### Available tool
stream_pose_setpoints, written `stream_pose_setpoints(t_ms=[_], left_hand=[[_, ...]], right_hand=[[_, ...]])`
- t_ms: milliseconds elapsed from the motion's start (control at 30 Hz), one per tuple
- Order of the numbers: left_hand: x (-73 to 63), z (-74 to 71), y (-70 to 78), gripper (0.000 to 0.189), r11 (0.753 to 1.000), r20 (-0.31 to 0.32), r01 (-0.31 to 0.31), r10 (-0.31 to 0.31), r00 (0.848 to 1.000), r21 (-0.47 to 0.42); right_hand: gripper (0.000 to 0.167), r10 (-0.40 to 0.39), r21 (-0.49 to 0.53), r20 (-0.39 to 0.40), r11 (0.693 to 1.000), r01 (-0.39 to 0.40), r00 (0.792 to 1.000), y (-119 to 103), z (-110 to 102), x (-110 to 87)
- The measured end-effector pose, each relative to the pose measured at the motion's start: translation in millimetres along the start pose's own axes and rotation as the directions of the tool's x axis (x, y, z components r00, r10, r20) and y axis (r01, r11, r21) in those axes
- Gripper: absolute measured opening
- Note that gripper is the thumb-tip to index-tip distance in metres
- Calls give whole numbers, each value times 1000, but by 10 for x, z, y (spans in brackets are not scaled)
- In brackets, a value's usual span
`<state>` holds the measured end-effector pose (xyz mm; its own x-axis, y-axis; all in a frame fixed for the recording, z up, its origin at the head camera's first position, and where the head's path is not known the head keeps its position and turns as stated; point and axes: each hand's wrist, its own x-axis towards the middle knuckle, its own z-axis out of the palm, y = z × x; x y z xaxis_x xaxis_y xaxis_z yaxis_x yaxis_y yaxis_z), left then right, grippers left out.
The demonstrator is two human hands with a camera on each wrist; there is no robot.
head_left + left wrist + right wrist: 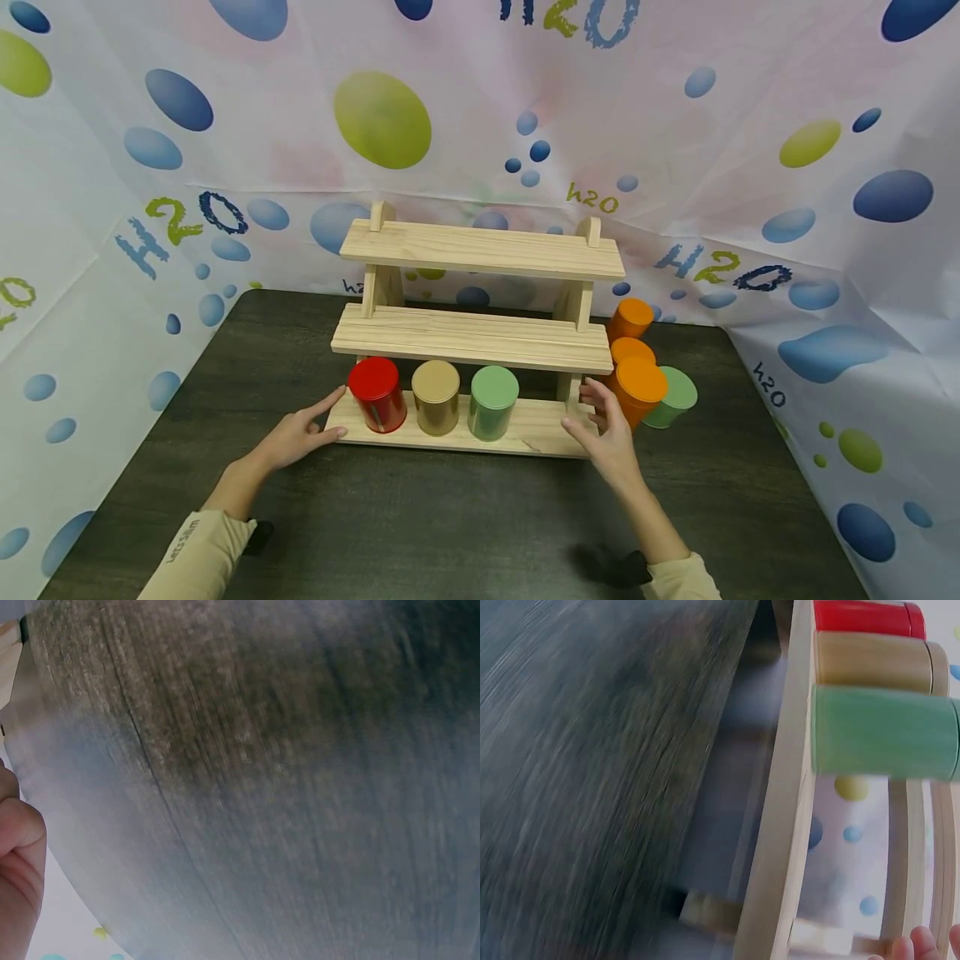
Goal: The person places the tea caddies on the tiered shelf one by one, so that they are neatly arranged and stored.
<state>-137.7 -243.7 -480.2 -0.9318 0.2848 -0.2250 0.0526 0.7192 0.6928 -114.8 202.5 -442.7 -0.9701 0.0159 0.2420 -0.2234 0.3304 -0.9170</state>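
A three-tier wooden shelf (480, 337) stands on the dark table. On its lowest tier sit a red canister (376, 396), a tan canister (436, 398) and a light green canister (493, 403), all upright in a row. My left hand (292, 437) is at the left end of that tier, index finger and thumb extended and spread, their tips right at the wood. At the opposite end my right hand (611, 437) has its thumb and loosely bent fingers over the board beside the side support. Only part of the left hand (19, 855) shows in the left wrist view.
Several orange canisters (642, 379) stand close to the shelf's right side, behind my right hand, with another light green canister (675, 396) next to them. A patterned white cloth (480, 108) hangs behind the dark table (420, 525).
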Motion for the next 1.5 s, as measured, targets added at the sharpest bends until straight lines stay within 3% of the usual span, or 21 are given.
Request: stream_pose_setpoints(t_ms=[267,467,600,733,967,1200,1500], left_hand=[[5,9,-15,76,1000,4,8,-8,1000,2],[12,13,-22,76,1000,4,16,-16,1000,3],[14,20,-19,76,1000,2,15,-15,1000,-4],[13,21,-12,76,1000,1,12,-12,1000,-6],[7,19,-11,76,1000,-4,12,-12,1000,2],[2,27,-27,76,1000,0,21,-21,1000,-4],[10,29,-34,76,1000,-6,7,-7,1000,-8]], right_hand=[[59,56,-34,-168,997,-63,984,89,-271,-27],[61,33,-89,-325,994,-65,945,154,-415,-38],[63,49,-90,-381,992,-90,923,211,-488,-37],[70,123,-104,-383,979,-175,916,258,-550,-11],[90,253,-138,-275,944,-298,928,290,-593,91],[95,285,-155,-251,931,-329,925,328,-551,174],[94,267,-146,-338,932,-331,902,377,-475,224]])
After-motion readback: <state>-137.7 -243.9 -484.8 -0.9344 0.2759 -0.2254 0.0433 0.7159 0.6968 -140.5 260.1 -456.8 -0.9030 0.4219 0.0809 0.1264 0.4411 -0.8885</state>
